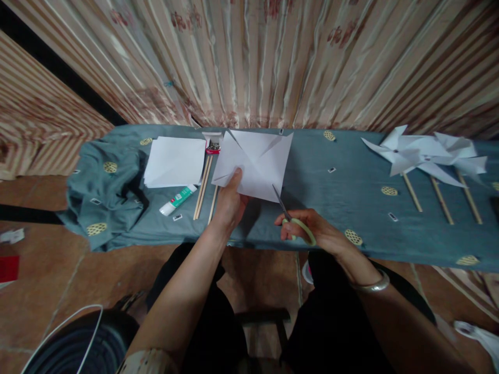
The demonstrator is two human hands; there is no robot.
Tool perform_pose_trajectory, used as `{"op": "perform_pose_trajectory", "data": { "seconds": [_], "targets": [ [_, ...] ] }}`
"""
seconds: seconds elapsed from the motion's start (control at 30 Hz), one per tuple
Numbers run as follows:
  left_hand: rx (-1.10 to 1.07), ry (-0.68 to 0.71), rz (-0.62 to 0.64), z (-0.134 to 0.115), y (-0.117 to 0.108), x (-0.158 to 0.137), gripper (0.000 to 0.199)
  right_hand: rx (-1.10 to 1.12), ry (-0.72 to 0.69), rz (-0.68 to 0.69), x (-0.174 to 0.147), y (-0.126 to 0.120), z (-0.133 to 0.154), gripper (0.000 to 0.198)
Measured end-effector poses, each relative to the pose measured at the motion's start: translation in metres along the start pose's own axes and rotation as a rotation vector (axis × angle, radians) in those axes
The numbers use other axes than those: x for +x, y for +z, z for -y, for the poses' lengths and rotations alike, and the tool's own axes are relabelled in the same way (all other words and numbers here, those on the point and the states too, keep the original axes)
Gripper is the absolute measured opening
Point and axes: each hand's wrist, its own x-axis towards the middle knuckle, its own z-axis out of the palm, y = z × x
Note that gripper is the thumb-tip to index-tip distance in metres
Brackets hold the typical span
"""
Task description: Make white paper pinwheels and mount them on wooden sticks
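Note:
A white square sheet of paper (261,156), with cuts running in from several corners, is held up above the cloth. My left hand (232,200) pinches its lower left part, thumb on top and the other fingers hidden underneath. In my right hand (307,226) is a pair of scissors (298,224) with pale green handles. Its blades lie at the sheet's lower right edge, near the corner. Just left of the sheet are wooden sticks (202,189) and a small open red and white box (212,143) of metal pieces.
A stack of white paper (175,161) and a green and white glue tube (178,200) lie on the left. Several white paper pinwheels (421,153) on wooden sticks rest at the right. A patterned teal cloth (331,182) covers the narrow table; a striped curtain (265,62) hangs behind.

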Motion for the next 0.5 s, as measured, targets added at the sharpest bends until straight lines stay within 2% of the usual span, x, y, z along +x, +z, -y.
{"op": "perform_pose_trajectory", "data": {
  "seconds": [0.5],
  "targets": [
    [0.009,-0.023,-0.017,0.0014,0.0006,-0.0001,0.026,-0.007,-0.003,-0.002,-0.0004,-0.0007,-0.002,0.061]
  ]
}}
